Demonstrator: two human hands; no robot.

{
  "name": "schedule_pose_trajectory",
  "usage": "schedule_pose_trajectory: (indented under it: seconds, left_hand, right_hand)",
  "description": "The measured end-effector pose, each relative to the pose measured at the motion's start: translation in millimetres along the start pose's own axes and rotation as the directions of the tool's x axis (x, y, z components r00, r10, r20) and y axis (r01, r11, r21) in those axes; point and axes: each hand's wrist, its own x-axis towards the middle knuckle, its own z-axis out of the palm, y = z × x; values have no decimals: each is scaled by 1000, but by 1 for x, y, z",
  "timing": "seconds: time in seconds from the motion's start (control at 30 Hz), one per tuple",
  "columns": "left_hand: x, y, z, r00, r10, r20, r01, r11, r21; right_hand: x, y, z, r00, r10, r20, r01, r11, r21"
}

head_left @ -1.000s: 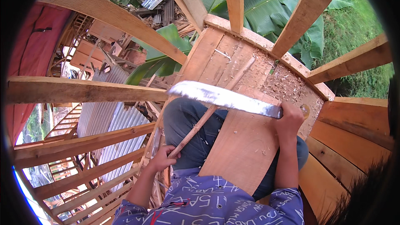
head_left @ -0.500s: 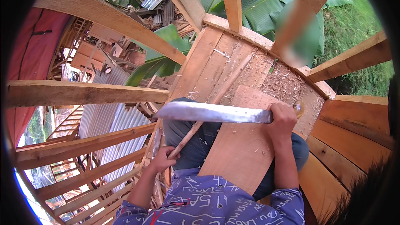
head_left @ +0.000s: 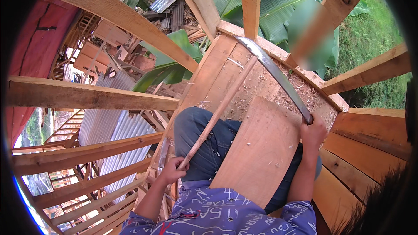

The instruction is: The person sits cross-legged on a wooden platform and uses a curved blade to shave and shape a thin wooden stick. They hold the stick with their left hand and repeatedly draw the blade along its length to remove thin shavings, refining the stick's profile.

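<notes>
Left hand [head_left: 173, 170] grips stick [head_left: 220, 109] at near end; right hand [head_left: 313, 131] grips machete [head_left: 278, 75], best kept far from left hand.

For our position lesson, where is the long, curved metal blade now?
In the head view, the blade is right of centre, reaching from the right hand past the upper end of the slim wooden stick.

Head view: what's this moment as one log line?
left-hand grip: wooden stick, near end | right-hand grip: machete, blade by stick's far end, contact unclear | wide board: over legs
</notes>
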Motion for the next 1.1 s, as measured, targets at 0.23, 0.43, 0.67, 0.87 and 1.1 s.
schedule_pose_trajectory:
  seconds: [0.23,0.43,0.67,0.87,1.1]
  left_hand:
    - [-1,6,1,1000,18,-14,-16,991,134]
    - [-6,-2,8,996,54,-70,-44,990,133]
    - [5,11,-19,981,-35,191,49,997,-65]
    - [15,-9,-26,951,35,308,13,988,-152]
    - [23,-9,-33,915,61,398,27,977,-210]
  right_hand:
    - [-4,-5,6,990,-46,134,14,973,231]
    - [-14,-15,-12,961,-151,232,59,931,361]
    - [-51,-33,-27,953,-139,269,21,916,401]
    - [-77,-53,-30,947,-315,65,271,890,368]
    - [-62,-107,-27,851,-510,-129,525,836,157]
